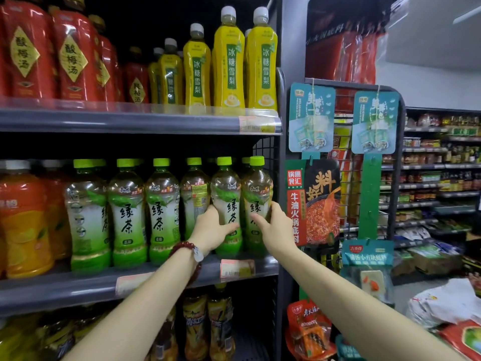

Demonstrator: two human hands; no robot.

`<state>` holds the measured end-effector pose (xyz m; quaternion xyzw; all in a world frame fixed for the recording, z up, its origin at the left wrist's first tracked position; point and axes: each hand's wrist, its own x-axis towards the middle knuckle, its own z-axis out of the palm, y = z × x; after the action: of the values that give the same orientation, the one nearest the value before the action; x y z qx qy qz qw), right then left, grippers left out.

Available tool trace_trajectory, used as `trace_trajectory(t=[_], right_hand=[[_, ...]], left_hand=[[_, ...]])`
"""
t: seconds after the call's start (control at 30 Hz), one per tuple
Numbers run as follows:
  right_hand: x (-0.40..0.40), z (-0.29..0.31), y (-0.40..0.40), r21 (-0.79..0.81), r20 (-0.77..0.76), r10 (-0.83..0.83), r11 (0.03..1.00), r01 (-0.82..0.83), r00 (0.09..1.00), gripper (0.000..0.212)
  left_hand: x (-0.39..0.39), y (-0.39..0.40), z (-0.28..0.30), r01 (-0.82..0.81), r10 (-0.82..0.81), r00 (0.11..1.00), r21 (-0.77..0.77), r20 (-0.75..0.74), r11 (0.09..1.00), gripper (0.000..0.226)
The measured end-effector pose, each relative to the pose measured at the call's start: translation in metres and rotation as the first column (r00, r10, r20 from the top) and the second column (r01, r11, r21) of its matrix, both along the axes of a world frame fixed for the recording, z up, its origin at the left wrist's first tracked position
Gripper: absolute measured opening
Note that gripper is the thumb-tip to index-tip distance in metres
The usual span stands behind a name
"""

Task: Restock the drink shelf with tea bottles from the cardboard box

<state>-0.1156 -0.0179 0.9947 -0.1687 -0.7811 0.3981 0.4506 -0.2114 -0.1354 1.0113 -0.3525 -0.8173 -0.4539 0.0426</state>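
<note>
Middle shelf: green-capped tea bottles, left grip around one, right grip (fingers curled) on its neighbour.

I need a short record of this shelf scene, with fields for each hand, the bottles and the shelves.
left hand: grips second green tea bottle from the right end
right hand: holds end green tea bottle
middle shelf: green tea row, orange drinks at left
top shelf: red bottles, yellow bottles
cardboard box: not in view
</note>
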Motion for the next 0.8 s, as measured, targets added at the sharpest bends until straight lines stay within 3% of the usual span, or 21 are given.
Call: trace_trajectory(t=[0.17, 0.37, 0.53, 0.8], right_hand=[[-0.002, -0.003, -0.011, -0.076, 0.003, 0.002, 0.997, -0.001, 1.0, 0.032], [-0.012, -0.003, -0.021, -0.159, 0.051, -0.144, 0.976, 0.151, 0.988, 0.036], [-0.014, -0.016, -0.021, -0.141, 0.098, -0.219, 0.963, 0.232, 0.971, 0.029], [-0.005, -0.016, -0.013, -0.023, 0.147, -0.209, 0.976, 0.215, 0.967, 0.037]], left_hand=[[0.001, -0.001, -0.01, 0.003, -0.005, 0.999, 0.071, 0.033, 0.998, 0.068], [0.023, 0.007, -0.039, -0.128, 0.1, 0.99, 0.357, 0.097, 0.925, 0.066], [0.028, 0.013, -0.033, -0.229, 0.217, 0.973, 0.292, 0.072, 0.929, 0.062], [0.017, 0.003, -0.033, -0.113, 0.102, 0.993, 0.27, 0.056, 0.956, 0.053]])
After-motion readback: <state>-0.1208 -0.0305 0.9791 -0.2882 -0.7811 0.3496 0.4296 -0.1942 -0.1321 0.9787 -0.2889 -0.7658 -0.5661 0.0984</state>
